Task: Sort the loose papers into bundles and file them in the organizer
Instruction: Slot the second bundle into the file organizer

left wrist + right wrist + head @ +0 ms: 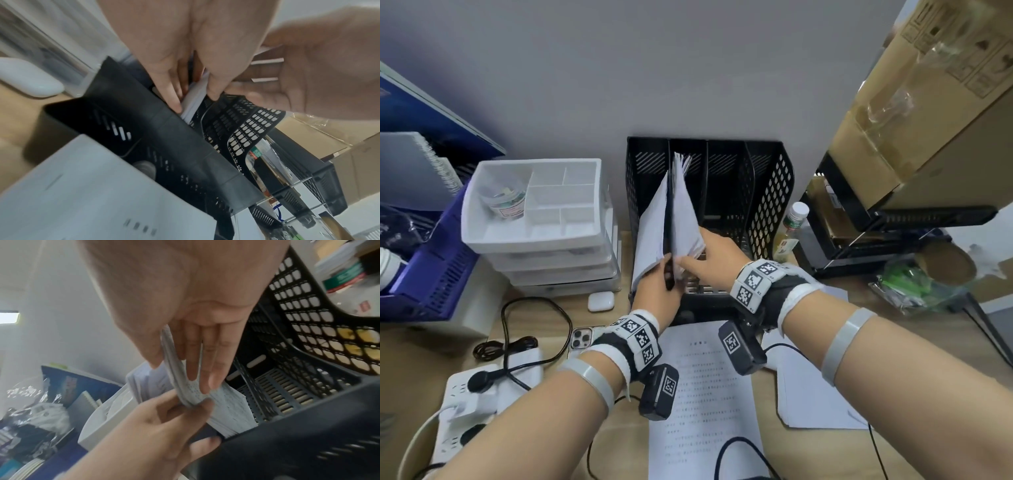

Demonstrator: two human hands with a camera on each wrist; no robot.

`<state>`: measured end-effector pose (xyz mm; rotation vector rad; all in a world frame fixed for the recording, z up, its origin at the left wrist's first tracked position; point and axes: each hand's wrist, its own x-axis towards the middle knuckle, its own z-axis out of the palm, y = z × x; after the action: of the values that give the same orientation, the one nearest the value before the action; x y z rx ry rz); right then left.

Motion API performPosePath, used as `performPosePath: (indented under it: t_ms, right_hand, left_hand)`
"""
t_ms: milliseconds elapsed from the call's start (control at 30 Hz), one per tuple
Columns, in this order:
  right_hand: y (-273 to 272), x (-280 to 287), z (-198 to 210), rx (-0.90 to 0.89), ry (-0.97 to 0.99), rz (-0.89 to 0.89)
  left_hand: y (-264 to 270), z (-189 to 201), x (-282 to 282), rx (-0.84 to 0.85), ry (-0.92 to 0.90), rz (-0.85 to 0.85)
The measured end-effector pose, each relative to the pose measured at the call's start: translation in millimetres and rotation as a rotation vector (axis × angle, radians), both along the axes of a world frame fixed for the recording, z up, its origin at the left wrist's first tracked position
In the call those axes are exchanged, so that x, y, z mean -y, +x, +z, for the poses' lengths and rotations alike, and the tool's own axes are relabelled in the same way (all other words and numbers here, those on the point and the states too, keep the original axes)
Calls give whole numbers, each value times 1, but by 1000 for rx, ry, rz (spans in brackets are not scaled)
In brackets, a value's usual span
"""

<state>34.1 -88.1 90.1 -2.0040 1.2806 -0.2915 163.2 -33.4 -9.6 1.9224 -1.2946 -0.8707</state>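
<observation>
A black mesh organizer (767, 192) with several upright slots stands against the wall. One white paper bundle (650, 226) leans in its leftmost slot. A second bundle (686, 209) stands in the slot beside it, across a black divider. My right hand (688, 255) pinches this second bundle (230, 404) between thumb and straight fingers (213, 369). My left hand (666, 272) grips the bundles' lower front corner (191, 105) from below, at the organizer's front lip (164, 123). Loose printed sheets (702, 394) lie on the desk under my wrists, with more white paper (815, 394) to the right.
A white drawer unit (534, 219) stands left of the organizer, with an earbuds case (601, 301), phone (582, 337) and power strip (469, 404) in front. A blue basket (431, 274) is far left. A bottle (792, 226), black rack (859, 222) and cardboard box (928, 102) crowd the right.
</observation>
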Motion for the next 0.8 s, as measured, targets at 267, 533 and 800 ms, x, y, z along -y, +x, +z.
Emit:
performPosePath:
  t_ms: [267, 533, 800]
  right_hand:
    - [-78, -29, -59, 108, 319, -187]
    - [-214, -95, -148, -387, 349, -452]
    - [-290, -143, -179, -547, 365, -310]
  left_hand:
    - [-1, -20, -56, -84, 89, 74]
    - [-67, -50, -101, -170, 452, -221]
    - [-179, -65, -69, -155, 398, -330]
